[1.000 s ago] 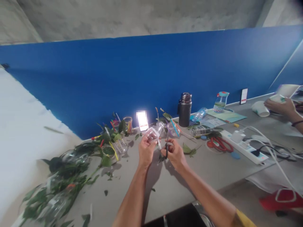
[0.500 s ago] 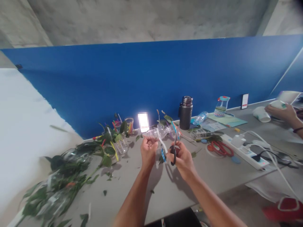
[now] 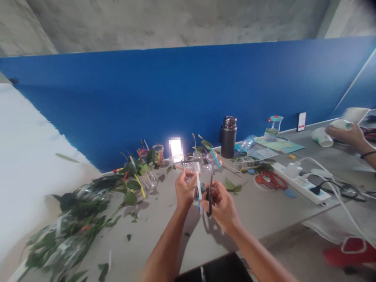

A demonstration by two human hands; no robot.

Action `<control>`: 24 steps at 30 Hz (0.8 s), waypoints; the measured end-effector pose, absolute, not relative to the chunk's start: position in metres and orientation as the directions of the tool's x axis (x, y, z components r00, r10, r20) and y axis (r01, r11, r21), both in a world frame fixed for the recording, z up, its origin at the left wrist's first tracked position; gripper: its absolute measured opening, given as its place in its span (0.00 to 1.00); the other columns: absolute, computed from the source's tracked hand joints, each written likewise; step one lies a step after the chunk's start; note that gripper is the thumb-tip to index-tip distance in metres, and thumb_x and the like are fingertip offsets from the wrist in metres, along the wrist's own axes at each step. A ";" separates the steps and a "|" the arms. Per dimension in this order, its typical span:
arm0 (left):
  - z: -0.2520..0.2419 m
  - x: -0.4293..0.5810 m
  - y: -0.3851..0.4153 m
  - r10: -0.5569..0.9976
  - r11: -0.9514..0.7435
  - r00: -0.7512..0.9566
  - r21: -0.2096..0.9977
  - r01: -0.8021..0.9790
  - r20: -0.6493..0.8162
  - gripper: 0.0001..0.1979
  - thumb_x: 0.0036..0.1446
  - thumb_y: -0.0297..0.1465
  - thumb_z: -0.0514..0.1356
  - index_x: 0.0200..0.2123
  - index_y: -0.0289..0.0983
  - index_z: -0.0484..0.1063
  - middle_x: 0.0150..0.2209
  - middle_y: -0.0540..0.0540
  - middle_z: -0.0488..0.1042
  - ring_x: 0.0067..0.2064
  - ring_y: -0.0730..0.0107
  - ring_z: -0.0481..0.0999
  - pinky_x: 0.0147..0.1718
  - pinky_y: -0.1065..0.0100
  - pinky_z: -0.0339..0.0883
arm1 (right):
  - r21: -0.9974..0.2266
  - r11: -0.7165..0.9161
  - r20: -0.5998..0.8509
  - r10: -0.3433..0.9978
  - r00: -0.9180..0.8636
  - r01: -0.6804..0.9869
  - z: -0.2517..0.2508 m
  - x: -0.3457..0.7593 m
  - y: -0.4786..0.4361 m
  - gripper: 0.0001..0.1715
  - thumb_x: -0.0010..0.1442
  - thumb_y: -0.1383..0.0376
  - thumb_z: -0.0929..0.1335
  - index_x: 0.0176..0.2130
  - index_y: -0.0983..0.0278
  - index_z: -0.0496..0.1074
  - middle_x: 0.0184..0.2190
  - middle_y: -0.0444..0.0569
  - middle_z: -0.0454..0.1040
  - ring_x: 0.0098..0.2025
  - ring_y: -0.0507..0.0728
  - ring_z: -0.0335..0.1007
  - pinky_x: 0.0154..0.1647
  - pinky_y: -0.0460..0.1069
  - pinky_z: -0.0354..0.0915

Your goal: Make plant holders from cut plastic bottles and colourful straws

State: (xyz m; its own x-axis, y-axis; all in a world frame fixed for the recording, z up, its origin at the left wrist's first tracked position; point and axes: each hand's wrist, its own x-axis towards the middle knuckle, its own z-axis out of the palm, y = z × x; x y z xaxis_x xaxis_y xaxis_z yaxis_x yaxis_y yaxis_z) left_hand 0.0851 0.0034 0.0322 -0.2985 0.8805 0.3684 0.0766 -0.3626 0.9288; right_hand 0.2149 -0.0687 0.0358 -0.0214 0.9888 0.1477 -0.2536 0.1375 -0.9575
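My left hand (image 3: 185, 188) is closed around a clear plastic piece (image 3: 190, 168), which looks like part of a cut bottle. In my right hand (image 3: 221, 201) is a pair of scissors (image 3: 209, 205) with black handles, blades pointing up and away from me. A narrow white strip (image 3: 198, 182) with a blue lower part stands between the hands. Its lower end is at my right fingertips; whether its upper end joins the plastic piece I cannot tell. Just beyond the hands lie clear plastic bottle parts (image 3: 197, 157), leaves and a blue straw (image 3: 216, 158).
Leafy stems (image 3: 67, 231) cover the table's left side, beside cups of coloured straws (image 3: 158, 154). A dark thermos (image 3: 228, 137) stands near the blue partition (image 3: 147, 94). To the right are red cord (image 3: 272, 180), a power strip (image 3: 302, 184) and another person's hand (image 3: 348, 135) holding a white cup.
The white strip has straightened and swung more upright between my hands. My right hand has moved slightly left and down with the scissors, closer to my left hand.
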 end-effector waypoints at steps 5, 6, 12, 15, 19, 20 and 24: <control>0.039 0.077 0.010 0.892 -0.406 -0.249 0.911 -0.070 0.378 0.12 0.44 0.34 0.75 0.30 0.38 0.78 0.32 0.46 0.79 0.39 0.62 0.79 0.44 0.63 0.71 | -0.960 0.124 0.158 0.980 -0.121 -0.251 0.026 0.247 -0.063 0.35 0.43 0.55 0.82 0.43 0.58 0.65 0.27 0.40 0.72 0.27 0.53 0.65 0.27 0.46 0.59; 0.040 0.075 0.011 0.902 -0.397 -0.221 0.913 -0.090 0.370 0.13 0.42 0.34 0.76 0.30 0.39 0.78 0.32 0.47 0.79 0.39 0.61 0.79 0.44 0.62 0.72 | -0.967 0.113 0.154 0.973 -0.172 -0.227 0.025 0.257 -0.061 0.35 0.43 0.53 0.82 0.42 0.59 0.65 0.27 0.40 0.72 0.27 0.52 0.64 0.27 0.46 0.58; 0.051 0.072 0.004 0.945 -0.326 -0.079 0.931 -0.165 0.317 0.13 0.41 0.31 0.76 0.32 0.41 0.81 0.35 0.45 0.82 0.40 0.59 0.79 0.41 0.61 0.74 | -0.997 0.042 0.070 0.833 -0.549 -0.063 0.033 0.314 -0.037 0.39 0.45 0.40 0.81 0.40 0.61 0.67 0.26 0.41 0.72 0.27 0.50 0.61 0.28 0.45 0.54; 0.055 0.073 0.000 0.948 -0.316 -0.039 0.933 -0.173 0.315 0.11 0.41 0.27 0.76 0.31 0.42 0.82 0.37 0.44 0.83 0.41 0.60 0.79 0.42 0.61 0.74 | -1.000 0.028 0.023 0.716 -0.698 -0.004 0.045 0.329 -0.023 0.42 0.45 0.32 0.77 0.38 0.63 0.69 0.24 0.42 0.73 0.25 0.51 0.62 0.27 0.46 0.54; 0.054 0.073 -0.001 0.947 -0.316 0.018 0.938 -0.146 0.321 0.11 0.41 0.28 0.75 0.32 0.41 0.83 0.38 0.43 0.83 0.44 0.57 0.80 0.47 0.58 0.73 | -0.999 0.033 0.003 0.649 -0.760 0.025 0.049 0.335 -0.007 0.41 0.47 0.32 0.76 0.37 0.64 0.70 0.23 0.42 0.73 0.24 0.50 0.62 0.27 0.46 0.54; 0.053 0.074 -0.001 0.946 -0.316 0.030 0.938 -0.140 0.323 0.12 0.41 0.28 0.75 0.32 0.41 0.83 0.38 0.43 0.83 0.44 0.56 0.80 0.48 0.57 0.73 | -1.000 0.026 0.007 0.636 -0.772 0.013 0.046 0.336 -0.003 0.41 0.48 0.32 0.76 0.37 0.64 0.70 0.23 0.42 0.73 0.23 0.50 0.62 0.26 0.46 0.54; 0.050 0.073 0.001 0.948 -0.303 0.067 0.947 -0.112 0.311 0.13 0.40 0.29 0.75 0.33 0.39 0.82 0.39 0.44 0.83 0.45 0.58 0.80 0.51 0.58 0.71 | -0.999 -0.025 0.024 0.558 -0.829 -0.046 0.031 0.336 0.011 0.41 0.48 0.35 0.78 0.40 0.66 0.70 0.22 0.43 0.73 0.22 0.49 0.62 0.23 0.44 0.51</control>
